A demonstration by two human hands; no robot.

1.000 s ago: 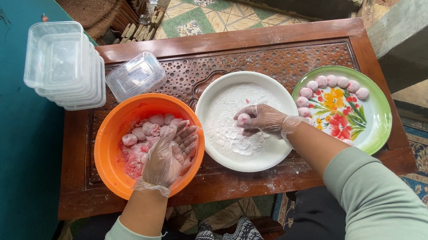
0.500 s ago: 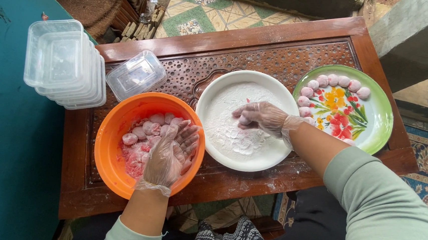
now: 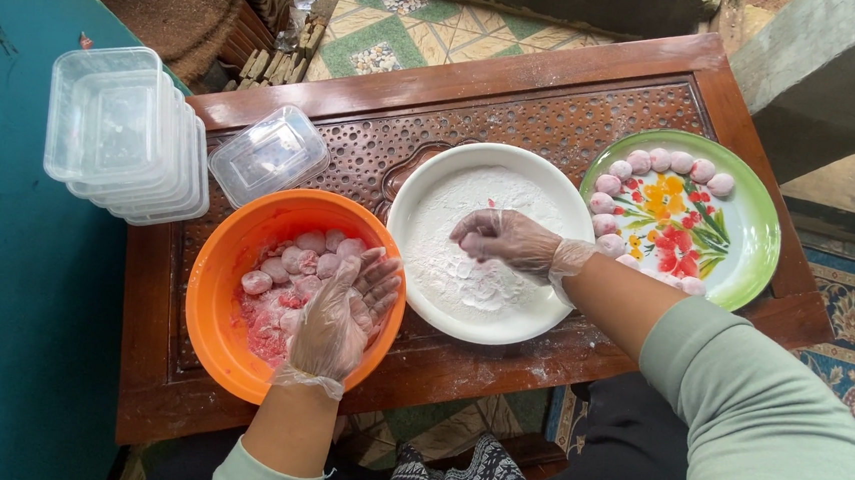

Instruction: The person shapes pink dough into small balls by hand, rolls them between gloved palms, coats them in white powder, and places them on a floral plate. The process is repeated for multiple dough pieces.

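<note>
nearest the wearer: two forearms in pale green sleeves, both hands in thin clear gloves, reaching over the near edge of a carved wooden bench (image 3: 557, 109) dusted with white powder.

left hand (image 3: 337, 314): lay flat and relaxed, fingers spread, gripping nothing, resting on the near right rim of the orange bowl (image 3: 214, 275), apparently to steady it and keep it close. in the bowl lay a heap of pink dough pieces (image 3: 290, 271), sticky-looking, with red smears on the bowl floor.

right hand (image 3: 503, 240): fingers curled down over a small pink ball (image 3: 470, 243), which showed only partly beneath the fingertips; the hand appeared to be grasping it lightly against the powder, low over the middle of the white dish (image 3: 421, 184). the dish held a bed of white flour (image 3: 465, 273), dimpled where pieces had been pressed; the low grip suits rolling a coat on without squashing the shape.

further right: green-rimmed flowered plate (image 3: 748, 242), carrying powdered pink balls (image 3: 653, 164) in a row that curved along its far and left edge, set apart from one another, probably so they did not stick. it sat just beside the white dish, within short reach of the right hand.

further left: one clear lidded box (image 3: 268, 154) on the bench behind the orange bowl; a stack of like clear tubs (image 3: 124, 129) on the teal surface (image 3: 13, 291) alongside.

farthest: patterned floor tiles (image 3: 403, 23) beyond the bench.
</note>
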